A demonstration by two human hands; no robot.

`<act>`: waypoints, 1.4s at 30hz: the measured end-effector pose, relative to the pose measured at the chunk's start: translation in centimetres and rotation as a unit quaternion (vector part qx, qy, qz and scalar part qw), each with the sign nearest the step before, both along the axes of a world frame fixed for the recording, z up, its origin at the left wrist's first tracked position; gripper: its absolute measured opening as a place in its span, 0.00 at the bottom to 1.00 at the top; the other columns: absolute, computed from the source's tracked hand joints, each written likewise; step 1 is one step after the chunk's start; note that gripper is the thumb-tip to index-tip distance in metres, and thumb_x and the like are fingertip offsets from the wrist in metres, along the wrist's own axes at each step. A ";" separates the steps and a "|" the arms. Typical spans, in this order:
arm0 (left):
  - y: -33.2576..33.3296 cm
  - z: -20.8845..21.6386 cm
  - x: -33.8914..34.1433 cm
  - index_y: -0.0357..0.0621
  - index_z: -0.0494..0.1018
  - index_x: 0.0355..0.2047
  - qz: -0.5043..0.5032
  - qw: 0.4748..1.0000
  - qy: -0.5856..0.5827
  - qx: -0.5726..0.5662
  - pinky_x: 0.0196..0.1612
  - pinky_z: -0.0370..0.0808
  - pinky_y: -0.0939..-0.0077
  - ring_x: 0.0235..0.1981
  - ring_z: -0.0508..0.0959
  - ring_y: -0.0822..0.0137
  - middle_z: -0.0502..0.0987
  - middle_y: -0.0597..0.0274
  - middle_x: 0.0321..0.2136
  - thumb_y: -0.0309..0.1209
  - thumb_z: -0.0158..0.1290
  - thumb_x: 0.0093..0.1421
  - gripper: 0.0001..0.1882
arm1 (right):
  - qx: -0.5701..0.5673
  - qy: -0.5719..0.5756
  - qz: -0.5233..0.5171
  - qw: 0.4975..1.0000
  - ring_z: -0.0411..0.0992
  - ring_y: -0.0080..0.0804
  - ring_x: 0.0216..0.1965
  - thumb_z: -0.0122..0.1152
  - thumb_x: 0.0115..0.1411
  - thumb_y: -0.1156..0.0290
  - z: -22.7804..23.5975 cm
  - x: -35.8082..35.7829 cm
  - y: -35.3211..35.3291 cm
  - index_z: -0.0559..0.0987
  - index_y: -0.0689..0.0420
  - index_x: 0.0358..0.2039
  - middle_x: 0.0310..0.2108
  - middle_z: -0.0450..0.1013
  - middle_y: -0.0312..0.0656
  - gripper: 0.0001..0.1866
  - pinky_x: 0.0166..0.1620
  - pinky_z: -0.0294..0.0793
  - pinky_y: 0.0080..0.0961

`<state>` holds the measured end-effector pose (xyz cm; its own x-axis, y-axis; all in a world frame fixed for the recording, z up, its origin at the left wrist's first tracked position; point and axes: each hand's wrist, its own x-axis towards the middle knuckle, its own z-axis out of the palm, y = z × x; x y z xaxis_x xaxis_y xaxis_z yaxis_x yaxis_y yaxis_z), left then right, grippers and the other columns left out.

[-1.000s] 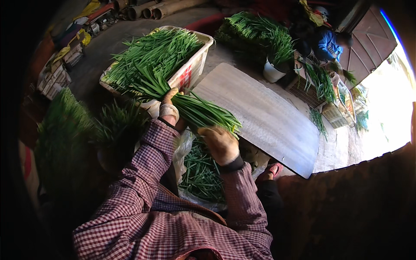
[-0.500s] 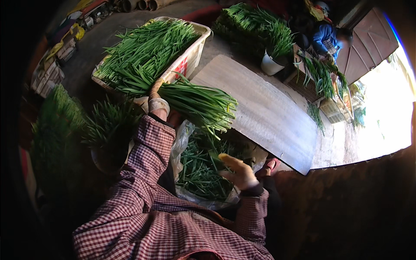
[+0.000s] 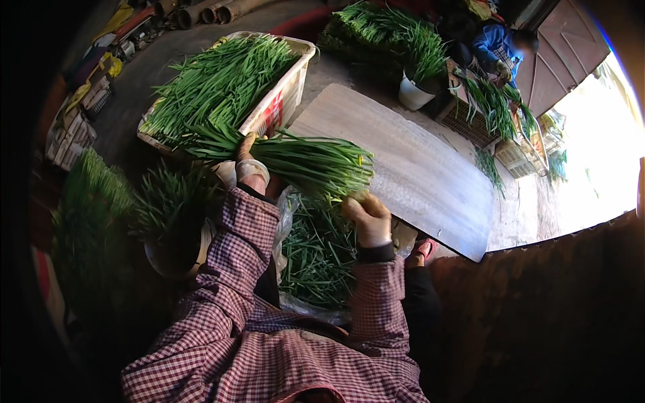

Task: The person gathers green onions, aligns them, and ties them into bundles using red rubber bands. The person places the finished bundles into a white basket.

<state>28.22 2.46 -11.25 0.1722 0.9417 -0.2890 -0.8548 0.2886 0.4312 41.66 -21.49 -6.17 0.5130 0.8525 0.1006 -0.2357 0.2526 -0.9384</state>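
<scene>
My left hand (image 3: 248, 158), in a tan work glove, is wrapped round a long bunch of green garlic chives (image 3: 316, 161). The leafy tips trail left over the near corner of a white plastic crate (image 3: 290, 94), and the pale stalk ends point right. At those ends is my gloved right hand (image 3: 369, 216), its fingers closed in a pinch at the bunch's lower edge. What lies between those fingertips is hidden. Heaped chives (image 3: 225, 80) fill the crate. Below the bunch, an open clear plastic bag (image 3: 285, 225) holds loose green leaves (image 3: 316, 258).
A flat grey board (image 3: 410, 168) slopes away to the right, its far end beside a white bucket of chives (image 3: 414, 94). Upper right, a person in blue (image 3: 494, 50) works over chives on crates. More upright chives (image 3: 171, 201) stand at my left.
My right hand has risen to the stalk ends and its fingers have closed. The bunch, still in my left hand, has shifted slightly. The whole view has tilted a little.
</scene>
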 end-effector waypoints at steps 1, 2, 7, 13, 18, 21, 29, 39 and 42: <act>-0.2 0.4 -0.1 0.42 0.70 0.27 0.000 1.000 0.002 -0.005 0.32 0.73 0.68 0.23 0.73 0.64 0.73 0.61 0.22 0.32 0.57 0.46 0.10 | 0.068 0.123 0.109 0.984 0.67 0.24 0.23 0.56 0.51 0.76 -0.2 1.2 -1.6 0.72 0.61 0.26 0.25 0.70 0.39 0.03 0.26 0.67 0.18; 0.1 0.1 -0.3 0.42 0.70 0.27 0.000 1.000 0.000 0.006 0.32 0.73 0.68 0.23 0.73 0.64 0.73 0.61 0.22 0.33 0.57 0.46 0.10 | 0.132 0.243 0.217 0.936 0.67 0.25 0.23 0.56 0.51 0.77 -0.2 2.1 -3.0 0.72 0.61 0.24 0.24 0.70 0.41 0.02 0.26 0.67 0.18; 1.7 -1.1 -0.7 0.43 0.71 0.28 0.004 1.000 -0.007 0.029 0.33 0.73 0.70 0.24 0.73 0.65 0.74 0.62 0.24 0.32 0.55 0.47 0.09 | -0.006 -0.059 0.367 0.929 0.70 0.32 0.35 0.62 0.49 0.71 3.4 1.1 -7.2 0.74 0.63 0.34 0.33 0.72 0.45 0.13 0.37 0.70 0.25; 0.3 0.4 0.1 0.43 0.71 0.28 0.010 0.998 0.000 0.067 0.34 0.73 0.69 0.25 0.74 0.65 0.74 0.62 0.23 0.32 0.54 0.49 0.08 | -0.143 0.030 0.117 0.982 0.70 0.22 0.29 0.56 0.54 0.61 4.8 -0.1 -3.0 0.72 0.63 0.40 0.30 0.72 0.37 0.19 0.35 0.71 0.19; 0.5 0.7 0.2 0.42 0.71 0.30 -0.072 0.991 -0.053 0.103 0.33 0.74 0.68 0.26 0.74 0.63 0.75 0.61 0.26 0.33 0.53 0.51 0.09 | -0.020 0.142 0.064 0.988 0.65 0.23 0.19 0.45 0.59 0.56 2.3 -1.1 0.9 0.71 0.64 0.32 0.20 0.70 0.39 0.20 0.23 0.63 0.16; 1.4 0.0 -0.8 0.40 0.72 0.34 -0.089 0.990 -0.055 0.099 0.36 0.73 0.67 0.27 0.74 0.62 0.74 0.60 0.28 0.34 0.51 0.51 0.12 | 0.144 0.250 0.102 0.952 0.56 0.22 0.12 0.42 0.61 0.60 1.6 -0.9 -1.0 0.70 0.63 0.32 0.14 0.62 0.34 0.17 0.17 0.57 0.18; 0.6 2.3 -1.1 0.41 0.71 0.39 -0.029 0.988 -0.038 0.149 0.37 0.71 0.70 0.29 0.71 0.66 0.72 0.63 0.27 0.33 0.51 0.52 0.14 | 0.032 -0.042 0.011 0.999 0.68 0.29 0.44 0.60 0.49 0.79 3.6 1.8 -6.1 0.69 0.63 0.45 0.44 0.69 0.44 0.21 0.48 0.66 0.26; -1.2 3.9 -1.4 0.41 0.71 0.40 -0.018 0.990 -0.018 0.139 0.35 0.73 0.69 0.29 0.72 0.66 0.72 0.61 0.29 0.34 0.50 0.52 0.15 | -0.007 -0.200 -0.010 0.980 0.70 0.24 0.28 0.57 0.51 0.79 3.4 -2.8 -0.7 0.74 0.60 0.31 0.26 0.72 0.36 0.05 0.30 0.71 0.21; -4.2 6.9 -1.0 0.39 0.70 0.41 -0.043 0.988 -0.092 0.117 0.36 0.72 0.70 0.30 0.71 0.66 0.71 0.63 0.29 0.33 0.48 0.54 0.16 | -0.016 -0.038 0.245 0.969 0.69 0.25 0.25 0.59 0.51 0.76 4.0 -1.6 -4.5 0.73 0.65 0.27 0.25 0.72 0.41 0.06 0.30 0.70 0.23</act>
<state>27.22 -1.70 -4.35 0.2836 0.9587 -0.0212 -0.9014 0.2741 0.3352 40.08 -26.02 -2.16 0.0390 0.9951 0.0913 -0.2503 0.0982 -0.9632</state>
